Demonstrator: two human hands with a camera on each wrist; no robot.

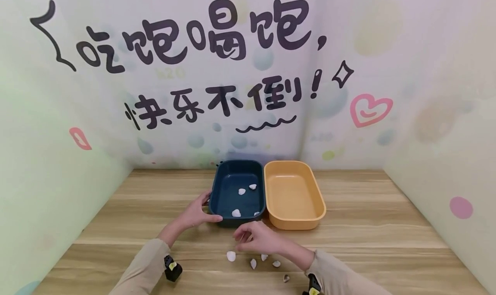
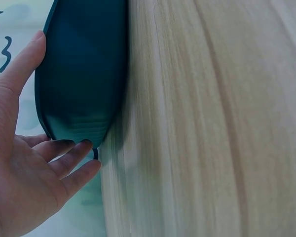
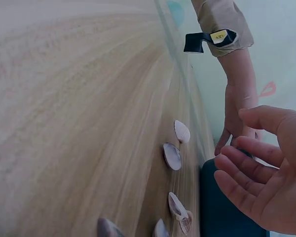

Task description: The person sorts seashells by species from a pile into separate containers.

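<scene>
The wood-grain table (image 1: 360, 213) looks smooth, so a light knock could set things sliding on it. On it the orange tray (image 1: 293, 196) stands just beside the blue tray (image 1: 228, 181), and a shove on one would probably push into the other. The left hand (image 1: 196, 213) rests its thumb and spread fingers against the blue tray's near left corner without clenching; a careless push there could skew or tip the tray. The right hand (image 1: 258, 238) hovers in front of it, fingers loosely bent and grasping nothing, and a low sweep of that wrist could scatter the shells beneath. Several white shells (image 1: 242, 191) lie inside the blue tray and would likely slide if it tilts. The loose shells (image 1: 231, 256) on the wood are thin and curved, so fingertips may skid off or flip them. Smallest, the dark shell (image 1: 286, 278) sits nearest the right forearm and might be brushed away or overlooked.
</scene>
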